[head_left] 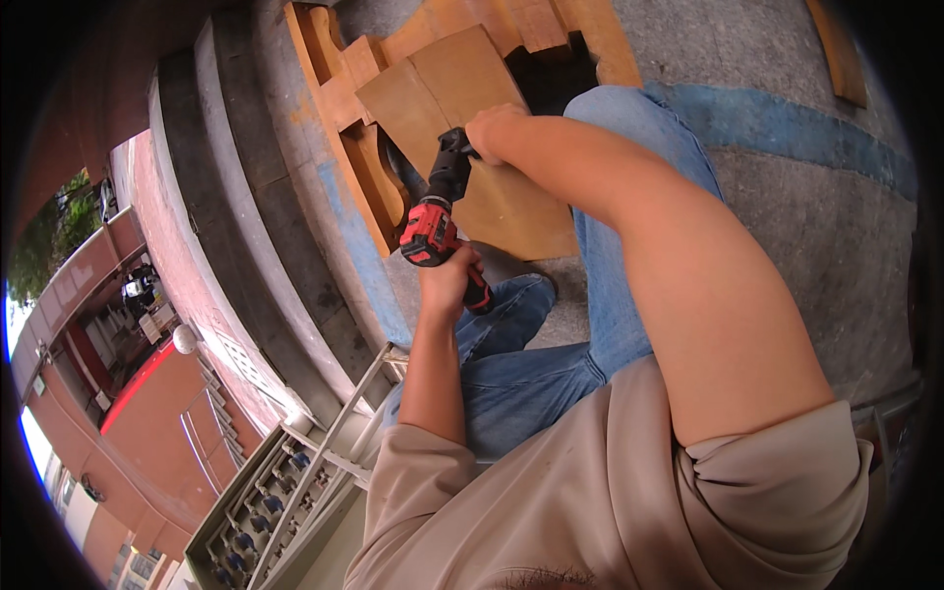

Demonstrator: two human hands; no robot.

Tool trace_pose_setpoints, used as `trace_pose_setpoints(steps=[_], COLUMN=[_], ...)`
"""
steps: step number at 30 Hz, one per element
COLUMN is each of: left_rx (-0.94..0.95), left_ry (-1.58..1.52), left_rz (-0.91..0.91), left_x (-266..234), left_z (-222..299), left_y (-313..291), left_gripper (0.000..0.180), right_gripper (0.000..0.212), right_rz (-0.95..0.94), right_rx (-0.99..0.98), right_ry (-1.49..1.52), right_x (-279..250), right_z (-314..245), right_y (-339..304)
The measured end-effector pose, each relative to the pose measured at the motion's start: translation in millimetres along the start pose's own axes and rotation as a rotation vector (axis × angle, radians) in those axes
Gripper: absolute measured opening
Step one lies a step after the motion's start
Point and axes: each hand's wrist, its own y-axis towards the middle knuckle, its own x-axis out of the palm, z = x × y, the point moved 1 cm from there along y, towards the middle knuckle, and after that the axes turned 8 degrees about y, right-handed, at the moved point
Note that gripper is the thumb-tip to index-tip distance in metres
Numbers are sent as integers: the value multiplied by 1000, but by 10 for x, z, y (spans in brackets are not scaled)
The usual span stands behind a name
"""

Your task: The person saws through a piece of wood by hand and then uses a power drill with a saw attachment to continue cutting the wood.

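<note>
While both hands (452, 278) hold a power tool (430, 232), right arm (644, 206) bent

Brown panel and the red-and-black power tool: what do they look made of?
The panel looks like wood, solid or veneered, I can't tell: warm orange-brown, a faint thin line across it, and a smooth, low-sheen surface, possibly varnished. The power tool seems to have a moulded plastic housing, red with black parts; its black front end could be plastic or metal.
</note>
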Motion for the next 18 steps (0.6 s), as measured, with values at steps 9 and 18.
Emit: trace_pose_setpoints(steps=[9,18], left_rx=[-5,39], left_ry=[-70,-1], left_rz=[21,30], left_x=[16,-25], left_z=[99,119], left_y=[-25,-22], left_gripper=[12,14], right_gripper=[37,37], right_rz=[28,83], right_rx=[-4,-66], right_ry=[33,25], right_x=[-24,-6], right_z=[-6,24], right_y=[-58,-63])
